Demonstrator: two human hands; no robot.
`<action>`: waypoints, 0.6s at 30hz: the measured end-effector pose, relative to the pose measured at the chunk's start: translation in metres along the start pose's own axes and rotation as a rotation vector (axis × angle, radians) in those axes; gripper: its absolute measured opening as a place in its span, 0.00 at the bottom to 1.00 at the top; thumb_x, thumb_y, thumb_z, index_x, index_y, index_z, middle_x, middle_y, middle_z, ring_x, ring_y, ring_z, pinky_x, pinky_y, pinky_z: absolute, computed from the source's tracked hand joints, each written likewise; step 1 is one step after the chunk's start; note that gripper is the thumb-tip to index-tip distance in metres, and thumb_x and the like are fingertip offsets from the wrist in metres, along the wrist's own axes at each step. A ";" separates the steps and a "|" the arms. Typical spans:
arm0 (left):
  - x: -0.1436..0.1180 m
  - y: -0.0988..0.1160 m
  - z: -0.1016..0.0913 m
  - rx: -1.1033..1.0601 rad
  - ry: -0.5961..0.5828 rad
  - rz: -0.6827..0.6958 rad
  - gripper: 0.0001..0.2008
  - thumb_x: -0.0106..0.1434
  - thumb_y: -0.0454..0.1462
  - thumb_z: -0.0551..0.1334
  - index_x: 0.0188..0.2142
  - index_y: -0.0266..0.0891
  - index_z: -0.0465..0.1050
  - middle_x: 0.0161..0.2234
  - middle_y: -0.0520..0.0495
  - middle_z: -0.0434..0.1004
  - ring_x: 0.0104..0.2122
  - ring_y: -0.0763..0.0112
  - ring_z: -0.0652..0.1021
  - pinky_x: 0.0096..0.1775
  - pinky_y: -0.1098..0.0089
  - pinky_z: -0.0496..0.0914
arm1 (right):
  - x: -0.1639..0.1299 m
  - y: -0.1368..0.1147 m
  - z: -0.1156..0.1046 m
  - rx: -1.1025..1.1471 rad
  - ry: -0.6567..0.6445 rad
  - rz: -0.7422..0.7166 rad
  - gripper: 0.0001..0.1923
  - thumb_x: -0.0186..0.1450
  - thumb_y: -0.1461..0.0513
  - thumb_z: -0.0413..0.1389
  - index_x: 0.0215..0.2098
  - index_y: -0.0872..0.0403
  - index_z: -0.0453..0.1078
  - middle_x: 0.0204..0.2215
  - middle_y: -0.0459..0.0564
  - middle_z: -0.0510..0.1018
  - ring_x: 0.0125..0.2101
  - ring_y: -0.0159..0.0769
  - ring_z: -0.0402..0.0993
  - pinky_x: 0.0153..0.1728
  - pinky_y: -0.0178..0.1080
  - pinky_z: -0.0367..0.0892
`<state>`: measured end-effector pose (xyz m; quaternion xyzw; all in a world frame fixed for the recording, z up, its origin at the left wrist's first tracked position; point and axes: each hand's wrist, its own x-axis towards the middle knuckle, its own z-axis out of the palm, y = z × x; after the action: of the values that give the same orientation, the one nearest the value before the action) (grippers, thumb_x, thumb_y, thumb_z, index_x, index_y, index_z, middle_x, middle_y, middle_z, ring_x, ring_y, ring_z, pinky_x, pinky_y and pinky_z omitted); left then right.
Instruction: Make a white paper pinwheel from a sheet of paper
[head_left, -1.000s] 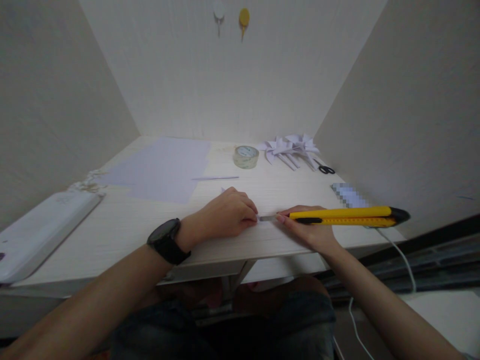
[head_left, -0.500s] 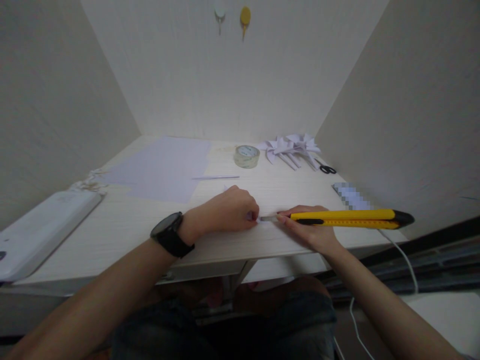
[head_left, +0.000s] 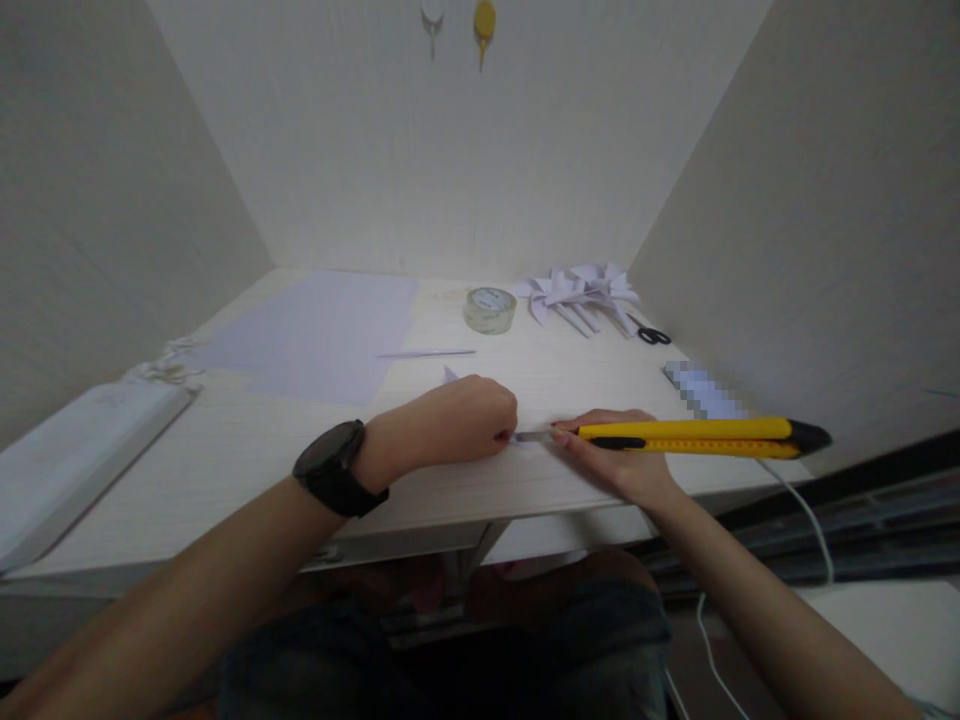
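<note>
Mostly hidden paper piece (head_left: 450, 374) under left hand (head_left: 457, 420)

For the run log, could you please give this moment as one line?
left hand: pressing paper on desk | right hand: holds knife, blade at left fingertips | tape, scissors behind
</note>
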<state>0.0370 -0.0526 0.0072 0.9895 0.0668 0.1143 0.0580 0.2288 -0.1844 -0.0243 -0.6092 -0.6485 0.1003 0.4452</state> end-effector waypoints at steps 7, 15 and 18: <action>0.002 0.005 -0.004 0.064 -0.088 -0.047 0.09 0.57 0.30 0.60 0.28 0.38 0.80 0.30 0.43 0.82 0.30 0.65 0.78 0.36 0.66 0.70 | -0.003 0.001 0.001 -0.017 0.018 -0.031 0.06 0.61 0.57 0.62 0.29 0.47 0.81 0.29 0.47 0.85 0.28 0.40 0.82 0.30 0.39 0.78; 0.006 0.004 -0.008 0.069 -0.100 -0.035 0.09 0.54 0.29 0.60 0.24 0.38 0.79 0.27 0.44 0.81 0.26 0.69 0.77 0.32 0.69 0.68 | -0.005 -0.001 0.002 -0.063 0.038 -0.052 0.08 0.62 0.56 0.61 0.29 0.49 0.82 0.31 0.49 0.85 0.29 0.41 0.83 0.32 0.39 0.79; 0.009 0.002 -0.010 0.057 -0.110 -0.046 0.09 0.53 0.29 0.60 0.24 0.39 0.80 0.24 0.45 0.79 0.24 0.69 0.75 0.29 0.70 0.66 | -0.004 -0.001 0.002 -0.072 0.036 -0.060 0.09 0.62 0.56 0.61 0.29 0.50 0.82 0.31 0.49 0.85 0.29 0.41 0.83 0.33 0.39 0.79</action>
<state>0.0438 -0.0522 0.0194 0.9937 0.0896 0.0565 0.0362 0.2262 -0.1878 -0.0263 -0.6069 -0.6615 0.0527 0.4374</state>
